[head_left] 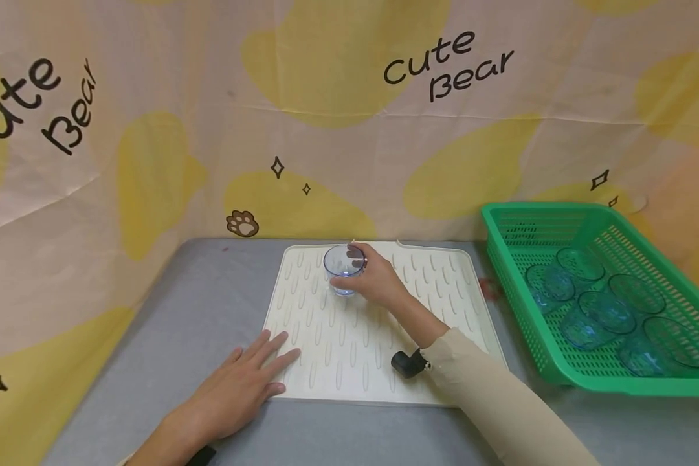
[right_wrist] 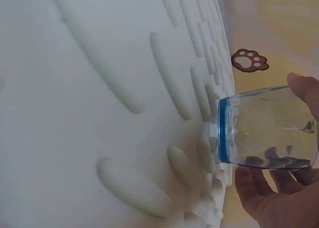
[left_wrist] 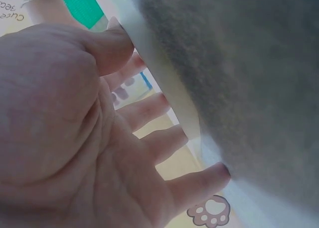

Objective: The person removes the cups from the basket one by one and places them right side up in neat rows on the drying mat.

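In the head view my right hand (head_left: 373,275) grips a clear drinking glass (head_left: 343,260) with a bluish tint. The glass is upright over the far middle of a white ridged drying mat (head_left: 349,375). In the right wrist view the thumb and fingers of the right hand (right_wrist: 284,200) lie on opposite sides of the glass (right_wrist: 271,128), its thick blue base towards the mat. Whether the base touches the mat I cannot tell. My left hand (head_left: 239,388), fingers spread, rests at the mat's near left edge, and it fills much of the left wrist view (left_wrist: 99,128).
A green plastic basket (head_left: 544,353) stands to the right of the mat, with several similar glasses (head_left: 597,317) inside. Grey tabletop (head_left: 198,304) runs around the mat. A patterned cloth (head_left: 349,149) hangs behind and at the left.
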{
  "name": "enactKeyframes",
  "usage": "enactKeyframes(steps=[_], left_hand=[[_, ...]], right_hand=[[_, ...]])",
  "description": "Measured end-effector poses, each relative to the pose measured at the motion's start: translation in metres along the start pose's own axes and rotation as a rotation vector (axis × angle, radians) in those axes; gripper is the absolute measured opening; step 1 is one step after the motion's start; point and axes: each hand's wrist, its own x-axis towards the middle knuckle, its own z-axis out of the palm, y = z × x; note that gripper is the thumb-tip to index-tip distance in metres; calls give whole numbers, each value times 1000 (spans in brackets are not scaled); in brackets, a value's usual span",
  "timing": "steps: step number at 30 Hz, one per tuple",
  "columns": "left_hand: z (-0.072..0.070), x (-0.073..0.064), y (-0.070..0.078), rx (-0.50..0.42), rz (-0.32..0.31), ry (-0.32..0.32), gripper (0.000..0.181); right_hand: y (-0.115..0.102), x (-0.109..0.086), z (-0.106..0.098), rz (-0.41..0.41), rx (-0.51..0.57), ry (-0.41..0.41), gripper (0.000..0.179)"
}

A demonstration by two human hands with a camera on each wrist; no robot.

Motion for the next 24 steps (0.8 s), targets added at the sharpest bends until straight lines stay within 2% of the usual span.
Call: enactKeyframes(steps=[8, 15, 20, 24], left_hand=[[0, -1, -2, 7, 10, 17, 52], [3, -1, -3, -2, 15, 25, 53], [4, 0, -3, -16, 4, 10, 53], [5, 0, -3, -8, 15, 23, 53]], right_hand=[[-1, 0, -1, 14, 32, -15, 88], [0, -7, -10, 51, 137, -62, 99], [4, -22, -24, 36, 177, -56, 95], [5, -42, -39, 33, 164, -62, 94]])
